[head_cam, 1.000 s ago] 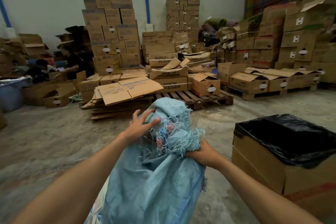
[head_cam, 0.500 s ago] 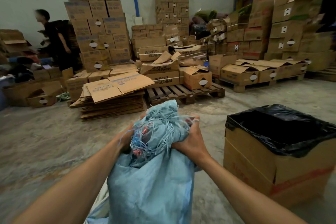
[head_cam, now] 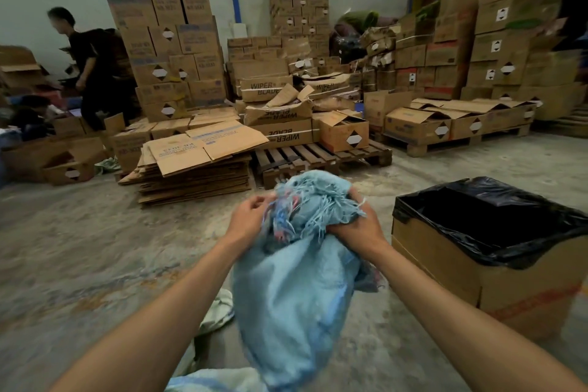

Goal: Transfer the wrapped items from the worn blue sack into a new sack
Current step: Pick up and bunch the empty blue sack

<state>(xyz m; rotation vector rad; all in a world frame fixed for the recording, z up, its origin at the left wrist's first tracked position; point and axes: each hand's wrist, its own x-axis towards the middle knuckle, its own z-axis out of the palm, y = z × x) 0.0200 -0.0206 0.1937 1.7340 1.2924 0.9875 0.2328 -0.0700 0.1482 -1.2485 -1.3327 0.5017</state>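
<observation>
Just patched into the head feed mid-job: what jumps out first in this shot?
Dead centre, a worn pale-blue woven sack with a frayed, stringy mouth stands bunched between two hands: the left hand picks at the loose threads and the right hand grips the gathered top. To the right sits a brown cardboard box lined with a black plastic bag. Behind rise stacks of cardboard cartons, with flattened cardboard sheets on the floor.

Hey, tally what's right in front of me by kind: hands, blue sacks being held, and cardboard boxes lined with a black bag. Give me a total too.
Hands: 2, the left hand and the right hand, both gripping the sack's frayed mouth
Worn blue sack: 1
Cardboard box lined with a black bag: 1
Total: 4
</observation>
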